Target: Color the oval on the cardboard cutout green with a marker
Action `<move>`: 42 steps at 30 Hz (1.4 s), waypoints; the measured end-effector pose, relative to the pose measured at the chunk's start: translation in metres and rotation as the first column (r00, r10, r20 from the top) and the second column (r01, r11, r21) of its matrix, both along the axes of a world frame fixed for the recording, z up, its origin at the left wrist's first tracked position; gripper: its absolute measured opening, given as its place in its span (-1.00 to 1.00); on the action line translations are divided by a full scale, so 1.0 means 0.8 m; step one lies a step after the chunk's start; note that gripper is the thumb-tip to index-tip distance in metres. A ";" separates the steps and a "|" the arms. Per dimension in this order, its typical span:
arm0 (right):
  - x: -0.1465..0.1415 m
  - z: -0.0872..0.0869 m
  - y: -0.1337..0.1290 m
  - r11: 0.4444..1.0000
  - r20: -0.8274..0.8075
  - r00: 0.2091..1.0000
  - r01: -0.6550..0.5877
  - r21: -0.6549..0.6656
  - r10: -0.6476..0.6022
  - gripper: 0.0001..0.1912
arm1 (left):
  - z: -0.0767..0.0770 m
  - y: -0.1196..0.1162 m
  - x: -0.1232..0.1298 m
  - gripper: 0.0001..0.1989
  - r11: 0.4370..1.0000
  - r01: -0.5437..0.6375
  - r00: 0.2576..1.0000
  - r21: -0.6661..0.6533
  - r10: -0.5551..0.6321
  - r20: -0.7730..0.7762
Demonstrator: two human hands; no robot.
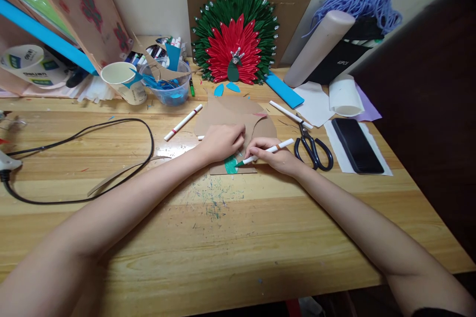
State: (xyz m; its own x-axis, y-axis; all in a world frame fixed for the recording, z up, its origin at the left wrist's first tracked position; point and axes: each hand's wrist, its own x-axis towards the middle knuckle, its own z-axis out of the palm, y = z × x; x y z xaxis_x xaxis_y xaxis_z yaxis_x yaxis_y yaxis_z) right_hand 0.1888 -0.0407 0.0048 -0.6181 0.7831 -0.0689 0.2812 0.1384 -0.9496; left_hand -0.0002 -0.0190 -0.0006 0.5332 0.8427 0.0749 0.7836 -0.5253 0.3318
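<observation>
Our right fingers (256, 150) clamp a green-tipped marker (282, 145); our left fingers (235, 132) curl (grip unclear); the green patch (230, 164), mostly coloured, seems unfinished.

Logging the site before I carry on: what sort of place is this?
Probably a craft desk: the right hand holds a green-tipped marker, scissors lie nearby, and a red-and-green peacock stands at the back.

Your right hand (274, 156) grips a marker (283, 145), green tip (240, 163) at the green patch (229, 165) | your left hand (223, 141) rests on the cardboard (234, 110) | scissors (313, 151) lie near your right hand on the tabletop (238, 247)
</observation>
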 end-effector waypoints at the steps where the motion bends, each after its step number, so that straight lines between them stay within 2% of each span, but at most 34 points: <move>1: 0.000 -0.001 0.000 1.000 -0.004 1.000 0.001 0.002 -0.001 -0.69 | 0.001 0.000 0.000 -0.71 1.000 -0.003 1.000 0.000 0.003 -0.007; 12: 0.000 -0.002 -0.001 1.000 -0.053 0.998 0.019 -0.017 -0.020 -0.73 | 0.005 -0.001 0.001 -0.71 1.000 -0.013 0.999 -0.001 0.013 -0.031; 23: 0.000 -0.003 0.001 1.000 0.013 1.000 0.010 0.024 -0.011 -0.67 | 0.002 -0.001 0.001 -0.71 1.000 -0.009 0.999 0.010 0.009 -0.039; 34: -0.003 0.000 -0.001 0.999 -0.072 0.997 0.013 -0.032 -0.016 -0.74 | 0.004 0.000 0.002 -0.71 1.000 -0.011 1.000 -0.017 0.011 -0.010; 42: 0.000 0.000 0.001 1.000 0.006 1.000 0.020 0.003 -0.020 -0.69 | 0.004 -0.001 0.002 -0.69 1.000 -0.016 1.000 -0.014 0.016 -0.025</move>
